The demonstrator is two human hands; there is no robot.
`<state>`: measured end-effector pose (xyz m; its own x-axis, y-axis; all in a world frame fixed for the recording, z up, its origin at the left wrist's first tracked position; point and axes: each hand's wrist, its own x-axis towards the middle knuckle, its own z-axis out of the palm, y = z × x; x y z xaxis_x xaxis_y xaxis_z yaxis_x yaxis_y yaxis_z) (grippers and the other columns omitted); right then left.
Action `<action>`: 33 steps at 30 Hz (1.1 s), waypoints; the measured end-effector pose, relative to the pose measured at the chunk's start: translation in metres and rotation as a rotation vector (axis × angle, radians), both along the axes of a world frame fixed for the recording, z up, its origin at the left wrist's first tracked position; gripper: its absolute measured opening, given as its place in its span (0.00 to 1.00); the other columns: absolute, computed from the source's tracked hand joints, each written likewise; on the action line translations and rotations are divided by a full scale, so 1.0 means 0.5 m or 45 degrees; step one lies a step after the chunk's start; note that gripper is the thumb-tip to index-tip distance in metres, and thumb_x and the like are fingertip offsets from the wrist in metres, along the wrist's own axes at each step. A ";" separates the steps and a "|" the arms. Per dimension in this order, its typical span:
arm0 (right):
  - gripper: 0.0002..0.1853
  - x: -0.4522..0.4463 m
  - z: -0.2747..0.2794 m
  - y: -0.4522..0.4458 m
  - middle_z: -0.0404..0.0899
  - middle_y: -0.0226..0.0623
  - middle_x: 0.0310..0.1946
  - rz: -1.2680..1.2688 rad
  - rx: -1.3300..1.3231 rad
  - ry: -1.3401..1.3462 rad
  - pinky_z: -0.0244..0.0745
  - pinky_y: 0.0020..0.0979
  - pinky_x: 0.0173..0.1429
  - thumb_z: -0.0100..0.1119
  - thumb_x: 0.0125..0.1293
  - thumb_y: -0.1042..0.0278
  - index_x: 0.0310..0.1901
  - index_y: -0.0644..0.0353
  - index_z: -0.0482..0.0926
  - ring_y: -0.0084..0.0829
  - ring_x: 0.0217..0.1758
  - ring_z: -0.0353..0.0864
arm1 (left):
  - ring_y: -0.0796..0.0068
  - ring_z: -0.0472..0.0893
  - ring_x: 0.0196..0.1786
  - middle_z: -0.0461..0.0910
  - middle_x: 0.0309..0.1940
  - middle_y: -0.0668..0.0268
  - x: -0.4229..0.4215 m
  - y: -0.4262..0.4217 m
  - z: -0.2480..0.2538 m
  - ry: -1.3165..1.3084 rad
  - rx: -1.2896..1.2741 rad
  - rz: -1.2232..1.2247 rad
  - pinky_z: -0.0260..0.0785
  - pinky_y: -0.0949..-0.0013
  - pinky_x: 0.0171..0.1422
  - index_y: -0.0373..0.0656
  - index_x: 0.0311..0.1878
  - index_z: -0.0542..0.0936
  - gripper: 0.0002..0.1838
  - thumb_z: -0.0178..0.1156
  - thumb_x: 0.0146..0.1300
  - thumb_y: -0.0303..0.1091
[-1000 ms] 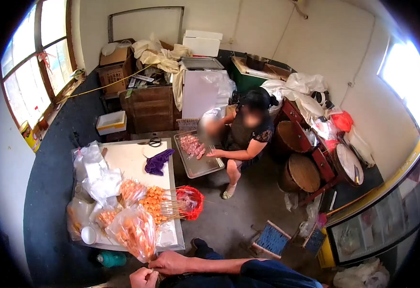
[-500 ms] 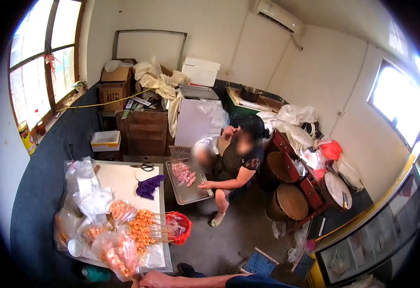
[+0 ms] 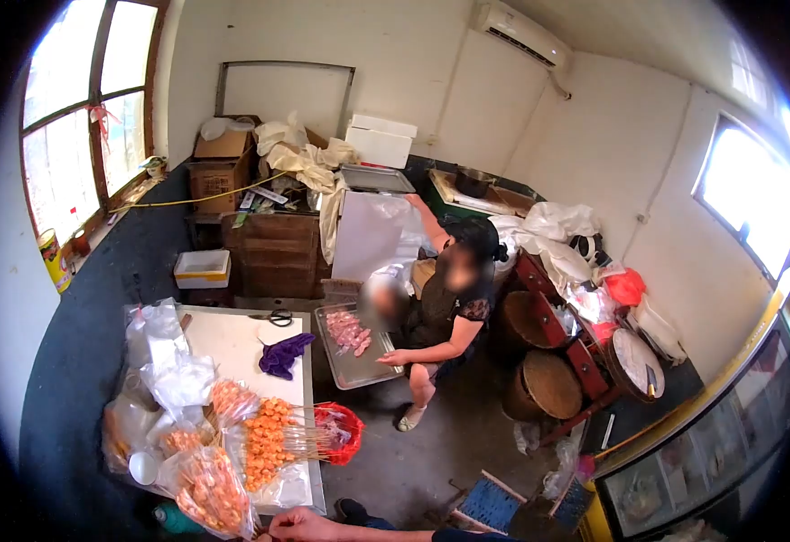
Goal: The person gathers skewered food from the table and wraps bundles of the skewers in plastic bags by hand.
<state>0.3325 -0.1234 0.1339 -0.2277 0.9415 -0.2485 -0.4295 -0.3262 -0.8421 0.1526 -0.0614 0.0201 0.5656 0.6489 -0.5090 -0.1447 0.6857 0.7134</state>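
My right hand reaches in from the right along the bottom edge, its fingers bent together and partly cut off by the frame. Just left of it is the lower end of a clear plastic bag of skewered meat, which overhangs the table's near edge. What the fingers pinch cannot be made out. My left hand is out of view. Beyond the bag, rows of orange meat skewers lie on the white table, sticks pointing right over a red plastic bag. More bagged skewers lie to their left.
A purple cloth and black-handled scissors lie on the table's far part. Past it a seated person has a metal tray of raw meat pieces. Small blue woven stools and a glass-fronted cabinet stand at right.
The near bag of skewers has shifted slightly down and left and turned. My right hand has lifted a little, its fingers more visible. The seated person's one arm now stretches out backward.
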 end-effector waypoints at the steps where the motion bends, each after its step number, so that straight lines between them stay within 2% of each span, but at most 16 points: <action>1: 0.13 0.001 -0.008 0.002 0.84 0.36 0.27 0.008 -0.001 0.003 0.78 0.31 0.35 0.57 0.66 0.60 0.35 0.61 0.83 0.28 0.29 0.83 | 0.79 0.71 0.25 0.72 0.23 0.71 0.005 -0.001 0.020 0.002 0.047 -0.039 0.63 0.75 0.27 0.45 0.38 0.75 0.09 0.54 0.64 0.40; 3: 0.11 0.009 -0.045 0.011 0.84 0.37 0.27 0.012 -0.168 -0.013 0.79 0.30 0.35 0.59 0.64 0.61 0.38 0.60 0.83 0.30 0.29 0.84 | 0.79 0.71 0.25 0.73 0.24 0.70 0.008 0.001 0.063 0.004 0.155 -0.106 0.63 0.75 0.27 0.44 0.38 0.75 0.07 0.55 0.63 0.37; 4: 0.06 0.006 -0.062 0.022 0.79 0.31 0.23 -0.083 -0.127 -0.017 0.67 0.24 0.24 0.60 0.61 0.69 0.36 0.62 0.79 0.23 0.21 0.76 | 0.80 0.71 0.26 0.73 0.24 0.70 0.005 -0.001 0.078 0.005 0.195 -0.119 0.63 0.75 0.27 0.43 0.38 0.75 0.07 0.56 0.62 0.35; 5: 0.09 0.008 -0.078 0.022 0.78 0.22 0.24 -0.039 -0.103 0.016 0.62 0.15 0.24 0.62 0.61 0.68 0.41 0.61 0.81 0.12 0.22 0.70 | 0.80 0.71 0.26 0.73 0.24 0.70 0.005 -0.003 0.092 0.007 0.229 -0.127 0.63 0.74 0.28 0.43 0.38 0.75 0.06 0.56 0.62 0.34; 7: 0.07 0.006 -0.073 0.021 0.77 0.23 0.24 -0.013 -0.119 -0.058 0.62 0.16 0.24 0.62 0.61 0.69 0.39 0.61 0.81 0.14 0.21 0.69 | 0.79 0.71 0.24 0.73 0.22 0.70 0.007 -0.012 0.136 0.004 0.268 -0.092 0.62 0.74 0.27 0.42 0.35 0.75 0.06 0.58 0.60 0.34; 8: 0.07 0.008 -0.043 0.023 0.77 0.23 0.24 0.004 -0.109 -0.174 0.62 0.16 0.24 0.62 0.60 0.70 0.39 0.61 0.81 0.14 0.21 0.69 | 0.78 0.71 0.23 0.73 0.22 0.70 -0.009 -0.006 0.074 0.011 0.302 -0.138 0.62 0.74 0.27 0.41 0.34 0.75 0.07 0.59 0.60 0.34; 13: 0.07 -0.001 -0.088 0.030 0.78 0.24 0.26 -0.035 0.018 -0.007 0.65 0.17 0.28 0.61 0.61 0.74 0.40 0.63 0.81 0.14 0.24 0.70 | 0.77 0.73 0.23 0.75 0.22 0.67 -0.001 -0.003 0.100 0.012 0.199 -0.171 0.62 0.73 0.26 0.41 0.32 0.75 0.05 0.59 0.58 0.31; 15: 0.06 -0.001 -0.087 0.033 0.79 0.26 0.32 -0.039 0.046 -0.044 0.69 0.19 0.35 0.61 0.61 0.74 0.39 0.63 0.80 0.15 0.31 0.74 | 0.66 0.76 0.18 0.75 0.15 0.60 0.016 0.003 0.125 -0.037 0.134 -0.057 0.69 0.67 0.23 0.31 0.34 0.76 0.09 0.59 0.50 0.25; 16: 0.06 -0.006 -0.107 0.035 0.80 0.27 0.33 -0.057 0.090 -0.046 0.71 0.19 0.38 0.61 0.61 0.75 0.40 0.63 0.80 0.16 0.33 0.75 | 0.70 0.74 0.15 0.74 0.15 0.61 0.026 -0.004 0.165 0.031 0.158 -0.023 0.65 0.69 0.19 0.31 0.29 0.75 0.05 0.56 0.47 0.21; 19: 0.08 -0.013 -0.125 0.037 0.81 0.29 0.35 -0.084 0.084 -0.107 0.73 0.21 0.44 0.61 0.61 0.76 0.42 0.64 0.79 0.18 0.38 0.77 | 0.71 0.73 0.14 0.73 0.13 0.63 0.034 -0.004 0.193 0.202 0.155 0.013 0.65 0.72 0.19 0.34 0.29 0.76 0.07 0.52 0.43 0.19; 20: 0.09 -0.011 -0.123 0.037 0.81 0.31 0.37 -0.104 0.044 -0.179 0.73 0.22 0.46 0.61 0.61 0.76 0.43 0.64 0.79 0.19 0.40 0.78 | 0.72 0.74 0.16 0.74 0.14 0.63 0.031 -0.006 0.170 0.155 0.203 0.012 0.65 0.72 0.20 0.34 0.30 0.77 0.04 0.55 0.51 0.24; 21: 0.09 -0.008 -0.115 0.037 0.81 0.31 0.37 -0.090 0.047 -0.173 0.73 0.22 0.46 0.61 0.61 0.76 0.43 0.64 0.79 0.19 0.40 0.78 | 0.72 0.74 0.16 0.74 0.14 0.63 0.032 -0.007 0.171 0.162 0.203 0.026 0.65 0.72 0.20 0.34 0.30 0.77 0.04 0.55 0.51 0.24; 23: 0.12 -0.008 -0.098 0.034 0.82 0.33 0.38 -0.159 -0.041 -0.089 0.74 0.24 0.48 0.61 0.60 0.77 0.46 0.65 0.78 0.21 0.42 0.79 | 0.72 0.74 0.15 0.74 0.14 0.64 0.043 -0.011 0.180 0.159 0.153 0.078 0.65 0.72 0.19 0.35 0.30 0.77 0.10 0.56 0.59 0.33; 24: 0.14 -0.012 -0.102 0.034 0.82 0.34 0.40 -0.203 -0.043 -0.192 0.74 0.24 0.49 0.60 0.60 0.78 0.48 0.67 0.77 0.22 0.43 0.79 | 0.73 0.73 0.14 0.73 0.13 0.65 0.047 -0.011 0.185 0.245 0.226 0.056 0.65 0.72 0.18 0.37 0.28 0.77 0.16 0.55 0.64 0.41; 28: 0.12 -0.017 -0.118 0.031 0.82 0.33 0.37 -0.259 0.053 -0.519 0.74 0.23 0.47 0.58 0.60 0.79 0.46 0.68 0.78 0.21 0.41 0.79 | 0.75 0.72 0.12 0.71 0.11 0.66 0.069 -0.014 0.182 0.366 0.218 0.183 0.63 0.72 0.15 0.39 0.24 0.74 0.14 0.56 0.62 0.37; 33: 0.09 -0.012 -0.116 0.031 0.82 0.33 0.32 -0.216 0.206 -0.773 0.74 0.23 0.43 0.57 0.59 0.80 0.42 0.66 0.80 0.19 0.38 0.79 | 0.75 0.71 0.12 0.71 0.12 0.66 0.071 -0.020 0.190 0.408 0.141 0.210 0.63 0.72 0.15 0.38 0.25 0.75 0.10 0.57 0.59 0.32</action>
<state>0.3263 -0.1078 0.0759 0.0639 0.9884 -0.1378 0.1041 -0.1440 -0.9841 0.1879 -0.0711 0.1154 0.2726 0.7790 -0.5647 -0.0043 0.5879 0.8089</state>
